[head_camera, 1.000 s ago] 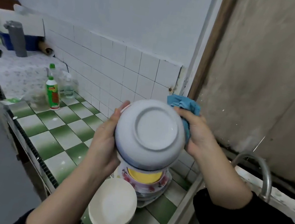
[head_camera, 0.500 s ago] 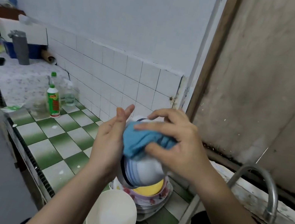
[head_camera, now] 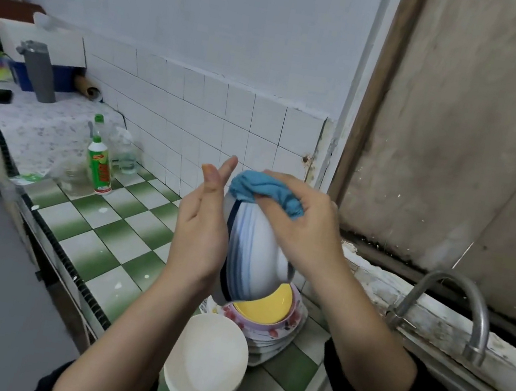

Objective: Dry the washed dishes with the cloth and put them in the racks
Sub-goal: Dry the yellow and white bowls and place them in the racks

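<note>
1. Since a second ago the striped bowl (head_camera: 252, 256) has turned from base-toward-camera to standing on edge, and the blue cloth (head_camera: 267, 192) has come from behind it onto its upper rim.
2. Left hand (head_camera: 200, 230): palm flat against the bowl's left side, fingers straight and pointing up; it hides the bowl's mouth.
3. Right hand (head_camera: 306, 228): fingers curled around the cloth, pressing it on the bowl's top and right side.
4. The bowl is held in the air between both hands, above a stack of plates (head_camera: 273, 332) topped by a yellow dish (head_camera: 268, 304); bowl and hands cover the stack's rear part.
5. A white bowl (head_camera: 206, 362) sits just in front of the stack on the green-checked counter (head_camera: 98, 232).
6. Farther left stand a green-labelled bottle (head_camera: 99, 167), a clear jar (head_camera: 124, 151) and a grey tumbler (head_camera: 42, 73).
7. A metal tap (head_camera: 459, 299) curves at right, beyond the right forearm.
</note>
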`<state>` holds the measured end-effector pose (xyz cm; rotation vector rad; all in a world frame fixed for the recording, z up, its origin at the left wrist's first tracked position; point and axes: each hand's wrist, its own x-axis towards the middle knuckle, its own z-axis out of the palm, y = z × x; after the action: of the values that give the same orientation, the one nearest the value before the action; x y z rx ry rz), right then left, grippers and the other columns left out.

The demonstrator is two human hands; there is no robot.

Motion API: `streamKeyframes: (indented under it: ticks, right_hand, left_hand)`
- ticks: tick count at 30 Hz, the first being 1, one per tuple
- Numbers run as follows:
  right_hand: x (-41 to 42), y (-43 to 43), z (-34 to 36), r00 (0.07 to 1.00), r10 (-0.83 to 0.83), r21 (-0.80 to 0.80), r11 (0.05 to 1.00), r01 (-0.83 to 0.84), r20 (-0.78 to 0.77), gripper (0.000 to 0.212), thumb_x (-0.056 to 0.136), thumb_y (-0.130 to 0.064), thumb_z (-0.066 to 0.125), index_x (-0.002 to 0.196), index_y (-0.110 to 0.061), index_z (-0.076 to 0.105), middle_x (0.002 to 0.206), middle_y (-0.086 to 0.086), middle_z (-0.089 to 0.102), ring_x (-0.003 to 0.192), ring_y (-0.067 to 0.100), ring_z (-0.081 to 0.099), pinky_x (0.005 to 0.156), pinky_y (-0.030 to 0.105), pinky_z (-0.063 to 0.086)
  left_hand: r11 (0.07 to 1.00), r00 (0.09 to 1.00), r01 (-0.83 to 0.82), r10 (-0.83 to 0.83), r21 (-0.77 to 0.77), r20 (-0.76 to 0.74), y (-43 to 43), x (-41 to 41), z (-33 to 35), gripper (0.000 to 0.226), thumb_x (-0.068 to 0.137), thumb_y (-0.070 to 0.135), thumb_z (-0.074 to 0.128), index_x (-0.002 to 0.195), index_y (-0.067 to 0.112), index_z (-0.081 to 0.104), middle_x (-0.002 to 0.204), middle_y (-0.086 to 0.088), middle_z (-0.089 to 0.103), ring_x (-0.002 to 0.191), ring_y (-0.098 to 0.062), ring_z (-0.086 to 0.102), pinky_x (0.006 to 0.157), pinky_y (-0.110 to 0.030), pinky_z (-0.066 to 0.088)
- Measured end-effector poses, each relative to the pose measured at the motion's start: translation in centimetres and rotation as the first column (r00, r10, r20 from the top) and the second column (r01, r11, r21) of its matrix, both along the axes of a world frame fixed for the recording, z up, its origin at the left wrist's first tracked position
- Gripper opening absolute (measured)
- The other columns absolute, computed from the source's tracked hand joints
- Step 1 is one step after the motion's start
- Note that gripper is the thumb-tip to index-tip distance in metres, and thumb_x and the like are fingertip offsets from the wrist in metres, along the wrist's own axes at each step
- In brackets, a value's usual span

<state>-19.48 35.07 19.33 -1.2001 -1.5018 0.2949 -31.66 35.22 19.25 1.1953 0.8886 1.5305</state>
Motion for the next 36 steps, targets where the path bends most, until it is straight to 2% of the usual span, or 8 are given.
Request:
streamKeyframes:
  ticks: [7,11,15,21,24,28,32,36]
  right_hand:
    - [-2.5,-1.9,-6.1,0.946,-0.195,0.487,0.872,0.046,0.259,0.039,0.084,-0.021,0.063,0.122,-0.02,0.062,0.141,0.005,0.053,0.138,0.028,0.041,0.112,0.045,0.033]
    - [-3.3,-2.0,-8.3,0.961,-0.221,0.345,0.9,0.266,-0.165,0.038,0.087,-0.023,0.057,0.125,-0.02,0.062,0.145,0.005,0.049,0.139,0.023,0.042,0.113,0.04,0.036]
    - [-2.5,-1.6,-7.6,0.779,-0.222,0.016,0.959,0.285,-0.586,0.056,0.084,-0.042,0.055,0.131,-0.011,0.06,0.128,0.002,0.065,0.122,0.014,0.058,0.106,0.042,0.045]
    - [-4.2,-4.2,-8.9,0.885,-0.163,0.17,0.951,0.259,-0.436,0.04,0.09,-0.034,0.052,0.124,-0.014,0.06,0.12,0.001,0.065,0.115,0.009,0.06,0.095,0.017,0.045]
    - [-3.2,-3.8,-8.8,0.851,-0.213,0.086,0.954,0.287,-0.479,0.055,0.085,-0.044,0.05,0.121,-0.005,0.062,0.115,0.005,0.068,0.111,0.015,0.063,0.097,0.031,0.05]
    - [-3.9,-4.0,-8.5,0.809,-0.253,0.146,0.913,0.382,-0.531,0.051,0.088,-0.039,0.051,0.129,-0.01,0.06,0.129,0.011,0.063,0.123,0.021,0.057,0.106,0.042,0.045]
    - [-5.2,-5.1,-10.4,0.962,-0.221,0.447,0.853,0.269,-0.158,0.043,0.098,-0.018,0.049,0.14,-0.013,0.049,0.151,0.016,0.04,0.141,0.033,0.037,0.115,0.045,0.03]
    - [-4.8,-4.8,-12.1,0.924,-0.381,0.444,0.824,0.352,-0.025,0.047,0.103,-0.032,0.041,0.147,-0.015,0.039,0.155,0.021,0.031,0.145,0.034,0.03,0.116,0.047,0.026]
  left_hand:
    - [0.992,0.98,0.127,-0.129,0.018,0.15,0.7,-1.2,-0.6,0.051,0.086,0.051,0.044,0.127,0.026,0.059,0.088,0.0,0.069,0.083,-0.011,0.069,0.075,-0.025,0.056]
    - [0.996,0.996,0.076,-0.078,0.041,0.042,0.9,-1.2,-1.8,0.037,0.099,0.032,0.047,0.136,0.026,0.053,0.073,-0.001,0.055,0.07,-0.014,0.049,0.063,-0.017,0.049]
    - [0.994,0.998,0.056,-0.059,0.099,0.026,0.5,-1.4,-2.1,0.033,0.103,0.022,0.045,0.131,0.039,0.052,0.082,-0.005,0.056,0.071,-0.016,0.05,0.065,-0.02,0.05]
    - [0.988,0.994,-0.086,0.076,0.132,0.079,0.5,-0.9,-2.4,0.037,0.103,0.016,0.044,0.129,0.04,0.054,0.093,-0.002,0.07,0.07,-0.008,0.055,0.074,-0.021,0.053]
    - [0.992,0.995,-0.086,0.081,0.088,0.059,0.5,-0.9,-3.0,0.037,0.103,0.017,0.044,0.12,0.047,0.057,0.118,-0.012,0.068,0.088,-0.013,0.059,0.095,-0.04,0.052]
    - [0.992,0.987,-0.116,0.109,0.052,0.121,-0.4,-0.3,-3.5,0.035,0.103,0.013,0.043,0.111,0.042,0.063,0.083,0.012,0.07,0.073,-0.006,0.06,0.077,-0.025,0.055]
    - [0.984,0.932,-0.137,0.165,-0.111,0.321,-0.7,-0.2,-3.0,0.031,0.104,0.014,0.042,0.111,0.031,0.066,0.072,0.008,0.062,0.064,-0.009,0.056,0.065,-0.022,0.053]
    - [0.94,0.874,0.034,0.136,-0.338,0.466,0.9,-0.6,-2.8,0.021,0.101,0.019,0.05,0.111,0.025,0.068,0.092,0.004,0.07,0.087,-0.019,0.066,0.088,-0.038,0.055]
